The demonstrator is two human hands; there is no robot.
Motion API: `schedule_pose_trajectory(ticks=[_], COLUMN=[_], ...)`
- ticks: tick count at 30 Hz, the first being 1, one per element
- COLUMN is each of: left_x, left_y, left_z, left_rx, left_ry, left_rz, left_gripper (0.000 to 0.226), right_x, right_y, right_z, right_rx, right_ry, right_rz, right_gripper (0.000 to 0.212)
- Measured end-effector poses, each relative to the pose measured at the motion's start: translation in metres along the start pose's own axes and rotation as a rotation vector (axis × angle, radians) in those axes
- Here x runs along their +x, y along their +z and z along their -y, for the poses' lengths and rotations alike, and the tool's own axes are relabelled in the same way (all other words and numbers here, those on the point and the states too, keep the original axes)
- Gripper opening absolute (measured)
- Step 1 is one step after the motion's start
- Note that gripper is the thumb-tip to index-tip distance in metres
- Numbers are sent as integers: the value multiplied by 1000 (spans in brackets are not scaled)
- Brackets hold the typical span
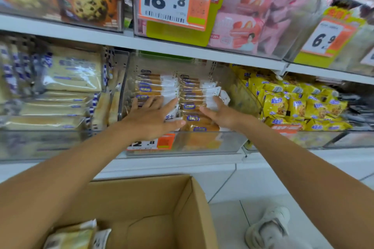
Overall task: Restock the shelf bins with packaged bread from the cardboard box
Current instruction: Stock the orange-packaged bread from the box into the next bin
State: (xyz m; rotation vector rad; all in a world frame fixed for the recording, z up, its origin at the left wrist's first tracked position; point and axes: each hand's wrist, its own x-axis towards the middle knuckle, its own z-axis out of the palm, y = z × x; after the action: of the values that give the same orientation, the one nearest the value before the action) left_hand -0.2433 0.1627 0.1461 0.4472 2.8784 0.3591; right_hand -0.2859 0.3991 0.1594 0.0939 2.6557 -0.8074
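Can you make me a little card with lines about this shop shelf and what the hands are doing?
Middle bin: clear plastic shelf bin holding two rows of see-through packs of golden bread
Left grip: flat on the left row
Right grip: touching the right row
Box: open brown cardboard box below, some packs inside
Next bin: small yellow snack bags
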Motion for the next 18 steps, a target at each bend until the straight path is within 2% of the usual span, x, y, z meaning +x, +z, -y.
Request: schedule_pose_trajectory(ticks=[2, 4, 6, 8, 10, 13, 15, 18], left_x=[-7, -20, -42, -73, -106, -150, -176, -207], left_y=[-4, -5, -1, 11, 36, 97, 142, 204], left_z=[0, -2, -8, -12, -8, 20, 46, 85], left_rx=[-112, -242, -315, -406, -459, -490, -516, -607], left_ry=[38, 80, 96, 37, -56, -203, -302, -444], left_rz=[-121, -306, -472, -534, -464, -235, -126, -28], left_gripper=[75, 59, 35, 14, 11, 13, 13, 15], right_x=[-8, -26, -54, -81, -105, -127, -132, -129], right_y=[4, 12, 25, 47, 84, 164, 220, 295], right_z=[4, 7, 14, 19, 15, -12, -38, -76], right_rx=[-91, -243, -242, -78, 16, -4, -106, -210], right_ry=[6, -51, -262, -464, -512, -478, -414, -212], right_rz=[-97, -382, -695, -820, -751, -444, -193, 187], right_gripper=[87, 75, 55, 33, 19, 12, 20, 37])
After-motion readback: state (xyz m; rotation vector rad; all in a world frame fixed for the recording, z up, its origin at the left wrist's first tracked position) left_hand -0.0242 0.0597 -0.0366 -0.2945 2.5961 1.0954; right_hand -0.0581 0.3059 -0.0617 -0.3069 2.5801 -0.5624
